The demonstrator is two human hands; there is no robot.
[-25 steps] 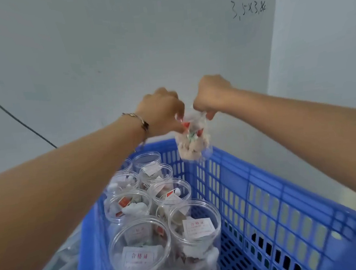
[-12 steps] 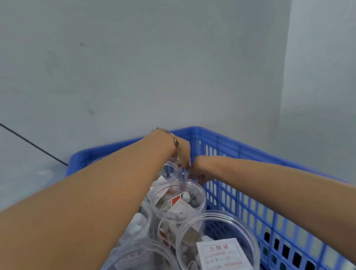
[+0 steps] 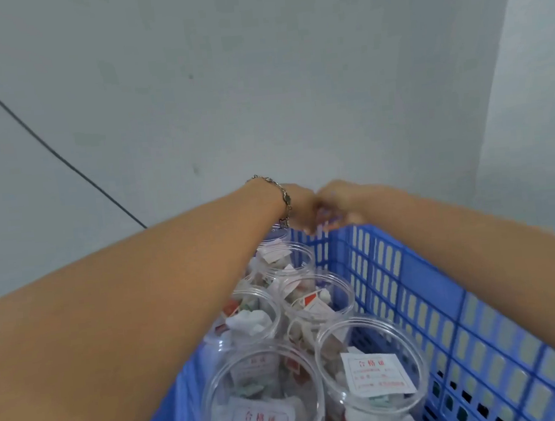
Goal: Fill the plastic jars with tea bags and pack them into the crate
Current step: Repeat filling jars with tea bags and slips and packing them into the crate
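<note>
Left hand (image 3: pixel 299 205) and right hand (image 3: pixel 339 198) touching above far rim of crate (image 3: pixel 408 266), finger state blurred, cannot tell, filled open jars (image 3: pixel 370 370) inside.

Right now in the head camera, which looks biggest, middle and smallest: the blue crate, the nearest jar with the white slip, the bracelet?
1. Blue crate, clearly biggest.
2. Nearest jar, though closeness to the camera enlarges it.
3. Bracelet, smallest, farther away.

My forearms are bare, no sleeves on either. A thin metal chain bracelet (image 3: pixel 283 196) with small links circles my left wrist, just behind my fingers.
</note>
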